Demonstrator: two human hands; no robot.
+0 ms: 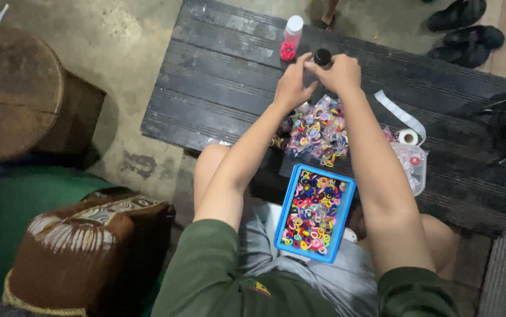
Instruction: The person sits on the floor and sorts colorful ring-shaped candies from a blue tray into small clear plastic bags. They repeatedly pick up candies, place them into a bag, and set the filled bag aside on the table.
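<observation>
Small dark-capped bottle (pixel 322 57), upright, long axis vertical, held above the far middle of the dark slatted wooden surface (pixel 223 76). Only the round black cap clearly seen; body hidden behind fingers. Right hand (pixel 338 73) wrapped around the bottle from the right side, fingers curled and clenched on it just under the cap. Left hand (pixel 293 85) closed in from the left, fingertips touching the bottle near the cap; both hands meeting at the same point, so bottle lies directly between them, neither arm clearly nearer. Whether left fingers pinch something small against the cap: cannot tell, too small.

Just behind and left of the hands: clear plastic bottle with white cap (pixel 291 38), upright on the surface, red small items filling its lower part. Apart from the held bottle, not touching it.

Directly below the hands, toward the body: heap of clear small bags of multicoloured elastic rings (pixel 317 132) on the near edge of the surface. Nearer still, on the lap: blue rectangular plastic tray (pixel 347 205), full of loose multicoloured rings, long axis pointing away from the body toward the hands.

Right of the heap: white tape roll with loose strip (pixel 405 136), and a clear plastic bag (pixel 414 167) beside it.
</observation>
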